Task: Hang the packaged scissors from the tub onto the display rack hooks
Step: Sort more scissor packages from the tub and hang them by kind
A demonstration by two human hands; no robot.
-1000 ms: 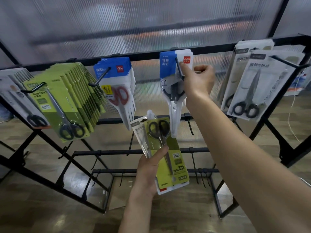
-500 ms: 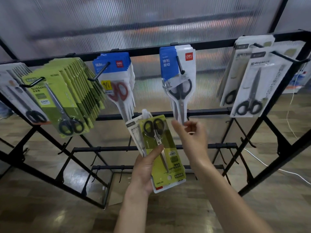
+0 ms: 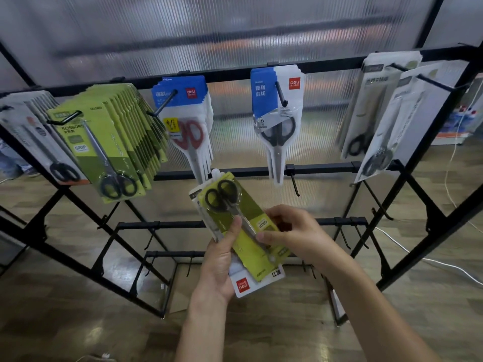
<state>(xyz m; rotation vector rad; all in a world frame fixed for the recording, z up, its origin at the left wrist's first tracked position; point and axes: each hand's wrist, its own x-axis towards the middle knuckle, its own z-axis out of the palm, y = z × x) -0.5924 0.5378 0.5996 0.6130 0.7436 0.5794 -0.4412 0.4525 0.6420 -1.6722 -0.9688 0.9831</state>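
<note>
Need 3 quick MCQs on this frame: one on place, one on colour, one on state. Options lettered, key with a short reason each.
1. Where does the row of green scissor packs hang on the display rack?
A. top bar, left of the blue-topped packs
B. bottom bar
C. far right end

2. What colour are the handles of the scissors in the blue-topped pack next to the green row?
A. black
B. red
C. yellow

3. What is the left hand doing?
A. hanging open at the side
B. gripping a stack of packs with a green pack on top
C. pushing a hook

Key:
1 A, the green row sits on a top-bar hook just left of the blue-topped packs.
2 B, red loops show through the clear plastic.
3 B, thumb lies over the green pack, and the right hand pinches its edge.
</note>
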